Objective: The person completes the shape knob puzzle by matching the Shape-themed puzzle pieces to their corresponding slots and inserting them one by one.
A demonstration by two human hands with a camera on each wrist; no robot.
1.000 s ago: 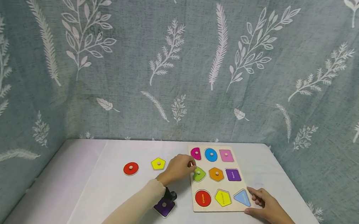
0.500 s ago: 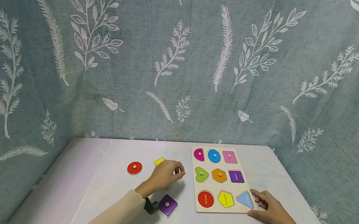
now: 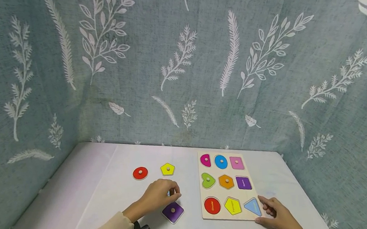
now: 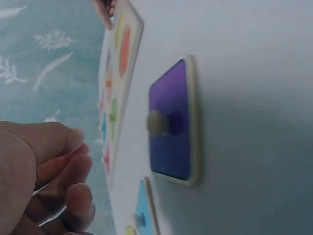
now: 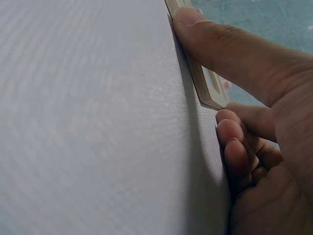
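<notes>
My left hand [image 3: 158, 196] hovers over the table with loosely bent fingers and nothing between them. Just in front of it lies a purple square knob piece [image 3: 175, 216]. A blue knob piece [image 4: 145, 203] sits beside the square in the left wrist view, mostly hidden by the hand in the head view. At the right, my right hand [image 3: 280, 216] holds the near right corner of a wooden shape puzzle board [image 3: 220, 194] between thumb and fingers. Six knobbed shapes fill recesses on the board; its purple square, red circle, yellow pentagon and blue triangle places show no knobs.
A red circle knob piece [image 3: 137, 173] and a yellow pentagon knob piece [image 3: 166, 171] lie farther back on the white table [image 3: 102, 194]. Behind and at the sides hangs a leaf-patterned grey-blue curtain [image 3: 141, 78].
My left hand has moved away from the board's green heart, leftward and nearer me, to the blue piece and purple square. The right hand stays at the board's corner.
</notes>
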